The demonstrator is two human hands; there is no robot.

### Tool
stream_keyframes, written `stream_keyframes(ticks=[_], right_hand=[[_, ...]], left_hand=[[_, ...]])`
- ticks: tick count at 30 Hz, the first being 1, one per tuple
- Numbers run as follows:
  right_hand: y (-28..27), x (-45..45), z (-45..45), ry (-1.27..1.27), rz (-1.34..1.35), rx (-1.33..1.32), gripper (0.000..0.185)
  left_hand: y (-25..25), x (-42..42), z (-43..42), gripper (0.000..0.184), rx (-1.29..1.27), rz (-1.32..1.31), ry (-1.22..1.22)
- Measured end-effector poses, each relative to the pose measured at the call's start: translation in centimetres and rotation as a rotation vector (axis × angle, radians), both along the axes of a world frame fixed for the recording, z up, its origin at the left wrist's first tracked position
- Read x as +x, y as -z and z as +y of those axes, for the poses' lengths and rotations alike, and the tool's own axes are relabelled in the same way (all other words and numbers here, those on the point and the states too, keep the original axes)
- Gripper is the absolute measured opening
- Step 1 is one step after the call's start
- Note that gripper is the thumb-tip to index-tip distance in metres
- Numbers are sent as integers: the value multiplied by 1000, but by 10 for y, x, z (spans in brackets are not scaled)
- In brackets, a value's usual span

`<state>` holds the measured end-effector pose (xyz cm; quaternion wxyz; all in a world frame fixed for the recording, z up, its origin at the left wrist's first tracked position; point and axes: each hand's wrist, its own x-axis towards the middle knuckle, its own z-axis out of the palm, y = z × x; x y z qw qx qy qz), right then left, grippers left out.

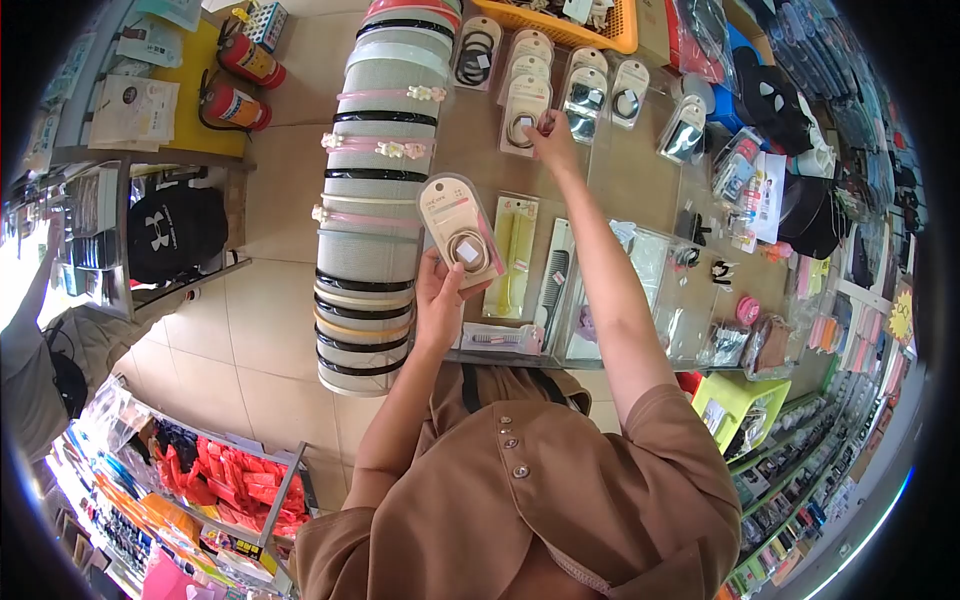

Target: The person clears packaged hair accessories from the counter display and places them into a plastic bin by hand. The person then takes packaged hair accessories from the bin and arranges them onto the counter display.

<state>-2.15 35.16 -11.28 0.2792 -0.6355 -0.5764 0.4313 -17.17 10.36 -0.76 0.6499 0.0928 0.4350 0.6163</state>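
My left hand is closed on a carded pack of beige hair ties, held tilted over the counter, thumb on its front. My right hand reaches to the far side, its fingers closed at the lower right edge of another hair tie pack. That pack lies at the front of an overlapping row. To its left is a pack of black hair ties; to its right lie more carded packs and a single one. A yellow comb pack and a black comb lie nearer me.
A tall roll of headbands stands along the counter's left side. An orange basket sits at the far edge, a lime-green bin at the right. Two fire extinguishers stand at upper left. Crowded shelves line both sides.
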Motion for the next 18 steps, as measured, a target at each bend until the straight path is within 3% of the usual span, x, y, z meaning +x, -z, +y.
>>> stream_keyframes(ticks=[5,12,15,18], right_hand=[[3,-3,-5,3,-402,278,60],[-33,-37,-15,9,-293,278,92],[-30,-56,-1,42,-426,390,103],[-37,-69,9,116,-551,259,107]], left_hand=[[-1,0,-2,29,3,-9,10],[0,4,-6,30,-14,-16,33],[-1,5,-7,30,-27,-7,42],[-2,5,-8,30,-43,-4,41]])
